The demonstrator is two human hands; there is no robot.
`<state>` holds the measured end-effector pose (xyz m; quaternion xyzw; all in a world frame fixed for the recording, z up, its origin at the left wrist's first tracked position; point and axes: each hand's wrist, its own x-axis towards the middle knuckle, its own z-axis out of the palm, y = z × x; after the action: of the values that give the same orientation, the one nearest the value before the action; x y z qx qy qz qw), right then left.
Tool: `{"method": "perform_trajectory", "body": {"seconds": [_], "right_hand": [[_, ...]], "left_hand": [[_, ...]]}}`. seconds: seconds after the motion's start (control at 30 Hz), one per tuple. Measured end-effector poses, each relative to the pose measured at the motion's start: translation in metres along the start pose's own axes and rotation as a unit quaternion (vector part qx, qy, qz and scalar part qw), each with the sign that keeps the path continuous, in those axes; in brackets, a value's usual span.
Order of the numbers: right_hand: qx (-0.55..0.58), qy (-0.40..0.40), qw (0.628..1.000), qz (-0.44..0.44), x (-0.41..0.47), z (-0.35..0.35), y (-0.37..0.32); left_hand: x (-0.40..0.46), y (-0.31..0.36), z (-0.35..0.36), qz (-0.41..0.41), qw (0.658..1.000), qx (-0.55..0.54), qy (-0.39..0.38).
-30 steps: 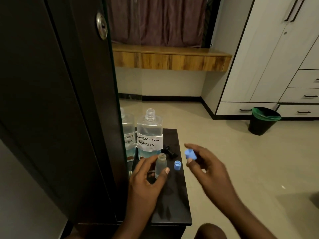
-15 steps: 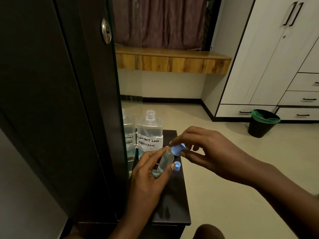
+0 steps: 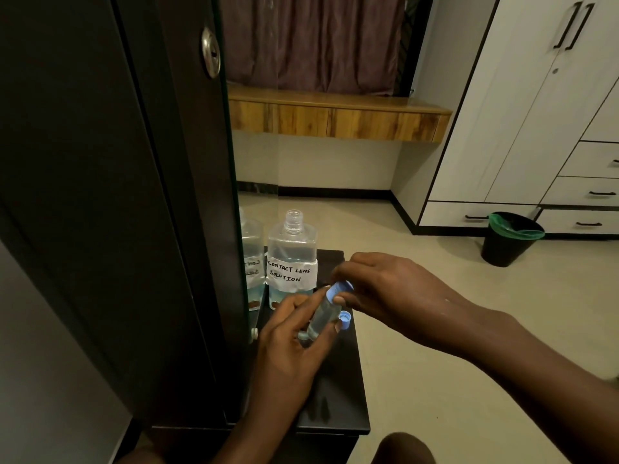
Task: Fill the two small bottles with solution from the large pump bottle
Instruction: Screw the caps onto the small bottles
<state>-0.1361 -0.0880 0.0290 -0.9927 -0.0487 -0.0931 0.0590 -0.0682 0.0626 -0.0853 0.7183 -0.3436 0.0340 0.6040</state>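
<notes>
My left hand (image 3: 288, 339) grips a small clear bottle (image 3: 323, 316), tilted with its neck up and to the right. My right hand (image 3: 385, 289) pinches a blue cap (image 3: 341, 289) that sits on the bottle's mouth. A second blue cap (image 3: 345, 320) lies open side up on the black shelf (image 3: 338, 390), just right of the bottle. The large bottle (image 3: 292, 259), labelled "CONTACT LENS SOLUTION", stands uncapped at the back with liquid low inside. No second small bottle shows; my hands may hide it.
A mirror (image 3: 258, 162) on the dark cabinet door (image 3: 100, 195) stands left of the shelf and reflects the large bottle. A black bin with a green liner (image 3: 510, 239) sits on the tiled floor near white drawers (image 3: 582, 192). My knee (image 3: 402, 447) shows at the bottom.
My right hand carried the blue cap from the right over to the small bottle's mouth. My left hand lifted and tilted the bottle off the shelf.
</notes>
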Motion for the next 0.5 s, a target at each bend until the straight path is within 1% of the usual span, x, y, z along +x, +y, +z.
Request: {"method": "perform_trajectory", "body": {"seconds": [0.07,0.17,0.23,0.3,0.4,0.5], "right_hand": [[-0.013,-0.006,1.0,-0.021,0.0006,0.002,0.0029],[-0.042,-0.041,0.998,-0.039,0.0002,0.0037,0.0065],[-0.038,-0.04,0.998,-0.04,-0.0004,0.0044,0.0087],[-0.026,-0.023,0.999,-0.025,0.0006,0.0033,0.0079],[-0.003,-0.032,0.999,0.029,0.0015,0.0007,0.0046],[0.057,-0.013,0.997,0.046,-0.0031,-0.0021,0.0058]], "left_hand": [[-0.0003,-0.0001,-0.0002,-0.004,1.0,0.001,-0.01],[-0.001,0.0001,0.0,-0.022,0.999,0.006,-0.024],[-0.0013,0.0001,0.0006,-0.021,1.0,0.009,-0.02],[-0.0014,-0.0002,0.002,-0.018,1.0,0.004,-0.013],[-0.0013,0.0013,0.0039,-0.016,1.0,-0.009,-0.007],[0.0015,0.0043,0.0043,-0.01,1.0,-0.011,-0.003]]}}
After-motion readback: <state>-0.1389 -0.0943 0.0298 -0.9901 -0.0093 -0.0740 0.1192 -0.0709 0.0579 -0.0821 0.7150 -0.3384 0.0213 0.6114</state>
